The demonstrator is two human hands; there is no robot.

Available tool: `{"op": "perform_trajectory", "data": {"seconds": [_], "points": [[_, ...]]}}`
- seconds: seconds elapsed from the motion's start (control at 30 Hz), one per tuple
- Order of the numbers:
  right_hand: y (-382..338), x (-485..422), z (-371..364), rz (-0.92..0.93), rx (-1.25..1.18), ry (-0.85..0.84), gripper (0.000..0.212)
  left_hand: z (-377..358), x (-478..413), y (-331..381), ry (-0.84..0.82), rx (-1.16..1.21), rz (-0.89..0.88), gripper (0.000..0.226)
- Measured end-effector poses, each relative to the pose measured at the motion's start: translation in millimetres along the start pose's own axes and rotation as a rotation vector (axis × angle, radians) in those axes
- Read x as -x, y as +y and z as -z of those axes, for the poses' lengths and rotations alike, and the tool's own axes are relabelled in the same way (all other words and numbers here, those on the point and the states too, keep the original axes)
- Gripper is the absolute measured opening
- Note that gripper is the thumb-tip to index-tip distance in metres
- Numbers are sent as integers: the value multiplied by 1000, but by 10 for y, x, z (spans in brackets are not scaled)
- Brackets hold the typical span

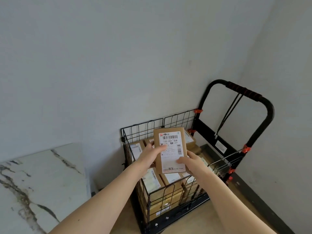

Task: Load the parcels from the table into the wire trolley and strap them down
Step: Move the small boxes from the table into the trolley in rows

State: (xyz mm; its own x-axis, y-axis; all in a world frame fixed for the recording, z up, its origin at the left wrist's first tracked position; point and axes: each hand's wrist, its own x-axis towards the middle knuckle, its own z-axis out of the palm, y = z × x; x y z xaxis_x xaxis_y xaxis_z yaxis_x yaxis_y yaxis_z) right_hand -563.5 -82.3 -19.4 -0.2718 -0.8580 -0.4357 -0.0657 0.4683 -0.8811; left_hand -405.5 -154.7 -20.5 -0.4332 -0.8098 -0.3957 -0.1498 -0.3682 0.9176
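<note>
Grey walls (pixel 101 65), marble counter (pixel 33 174) left of wire trolley (pixel 168 220). L hand (pixel 148 156) & R hand (pixel 190 162) grip one labelled parcel (pixel 170 149) just above trolley's stacked parcels (pixel 152 180), fingers (pixel 160 149) curled on its side edges.

Behind the parcel (pixel 170 150), most of the fingers (pixel 160 148) of the left hand (pixel 147 156) and right hand (pixel 192 162) are hidden. The parcel also covers parts of several boxes (pixel 152 180) in the trolley (pixel 135 130). The small print on its label (pixel 173 159) is too fine to read. The counter (pixel 42 183) runs off the left and bottom edges. Both forearms are cut off at the bottom edge.
</note>
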Motion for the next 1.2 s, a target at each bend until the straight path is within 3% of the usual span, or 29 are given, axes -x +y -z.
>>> {"op": "perform_trajectory", "data": {"seconds": [0.17,0.4,0.7,1.0,1.13,1.2], "points": [[-123,-523,582,-37,26,57,56,-438,-709,223,-94,-3,20,38],[-163,-1318,1123,-127,-8,141,54,-832,-1635,279,-119,-21,123,67],[62,-2041,1690,-352,-52,134,48,-1332,-2361,101,-149,6,276,44],[410,-3016,2354,-537,42,-27,37,-1933,-3174,-216,-2,6,472,45],[753,-3466,2579,-624,75,-93,46,-2210,-3579,-525,73,29,588,44],[930,-3659,2634,-671,98,-112,49,-2315,-3711,-657,86,25,624,31]]}}
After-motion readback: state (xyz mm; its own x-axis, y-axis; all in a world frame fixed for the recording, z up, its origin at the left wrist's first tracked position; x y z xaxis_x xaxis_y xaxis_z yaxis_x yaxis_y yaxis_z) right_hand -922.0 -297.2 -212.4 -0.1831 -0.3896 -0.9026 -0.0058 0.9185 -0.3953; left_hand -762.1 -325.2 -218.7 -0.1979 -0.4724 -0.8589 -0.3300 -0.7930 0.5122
